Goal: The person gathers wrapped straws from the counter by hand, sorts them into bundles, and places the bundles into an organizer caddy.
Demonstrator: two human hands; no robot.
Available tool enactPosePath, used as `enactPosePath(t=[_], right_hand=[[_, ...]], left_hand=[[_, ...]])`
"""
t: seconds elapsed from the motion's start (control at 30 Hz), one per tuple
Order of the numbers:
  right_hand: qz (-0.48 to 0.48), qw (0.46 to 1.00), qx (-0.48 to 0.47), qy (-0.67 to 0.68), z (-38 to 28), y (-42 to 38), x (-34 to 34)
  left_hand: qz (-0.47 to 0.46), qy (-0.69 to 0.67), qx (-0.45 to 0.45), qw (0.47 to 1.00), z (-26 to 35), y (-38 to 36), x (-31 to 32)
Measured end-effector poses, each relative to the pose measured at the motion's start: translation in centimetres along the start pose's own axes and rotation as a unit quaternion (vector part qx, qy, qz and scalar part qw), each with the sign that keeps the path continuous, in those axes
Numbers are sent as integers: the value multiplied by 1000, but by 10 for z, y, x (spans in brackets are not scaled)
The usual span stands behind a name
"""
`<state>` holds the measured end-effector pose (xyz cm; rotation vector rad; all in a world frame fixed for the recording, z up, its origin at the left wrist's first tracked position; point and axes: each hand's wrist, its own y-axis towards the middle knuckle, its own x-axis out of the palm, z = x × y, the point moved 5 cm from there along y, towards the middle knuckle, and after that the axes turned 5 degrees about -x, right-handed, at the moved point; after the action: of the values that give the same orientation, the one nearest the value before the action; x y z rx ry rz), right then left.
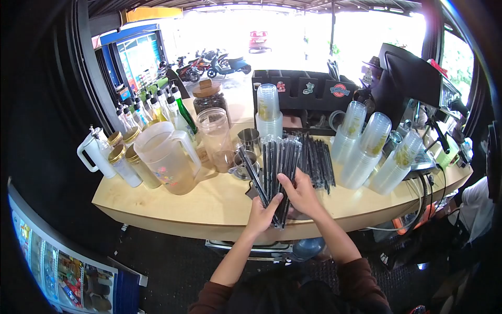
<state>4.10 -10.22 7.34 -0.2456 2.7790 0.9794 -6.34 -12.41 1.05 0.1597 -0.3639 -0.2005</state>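
Note:
Both my hands are closed around a bundle of black wrapped straws (273,162), held upright over the front edge of the counter. My left hand (264,213) grips the lower left of the bundle, with the thumb across it. On the right side, a little higher, my right hand (300,192) holds the same bundle with its thumb in front. Behind it and to the right, more black straws (320,162) lie in a pile on the counter. Metal pitchers (249,140) stand just left of the bundle, partly hidden by it.
A wooden counter (125,194) spans the view. On the left stand a plastic jug (166,159), a clear jar (213,133), lidded canisters (124,163) and pump bottles (172,107). Stacks of plastic cups (361,157) stand right, before a dark monitor (410,76). A black organizer (293,86) sits behind.

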Motion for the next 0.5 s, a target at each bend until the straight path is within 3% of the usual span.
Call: enactPosePath(t=[0.1, 0.27, 0.33, 0.37, 0.43, 0.5], right_hand=[[11, 1000, -9, -21, -2, 0, -1], [51, 996, -55, -58, 11, 1, -1], [106, 987, -51, 107, 16, 4, -5], [105, 987, -51, 107, 10, 5, -8], [81, 950, 83, 291, 5, 5, -12], [81, 943, 113, 302, 6, 7, -15]], left_hand=[[42, 39, 64, 996, 11, -1, 0], [64, 115, 99, 986, 6, 2, -7], [69, 130, 102, 984, 3, 4, -10], [49, 71, 60, 994, -3, 7, -10], [30, 11, 17, 999, -7, 8, -9], [19, -10, -1, 1000, -4, 7, -5]])
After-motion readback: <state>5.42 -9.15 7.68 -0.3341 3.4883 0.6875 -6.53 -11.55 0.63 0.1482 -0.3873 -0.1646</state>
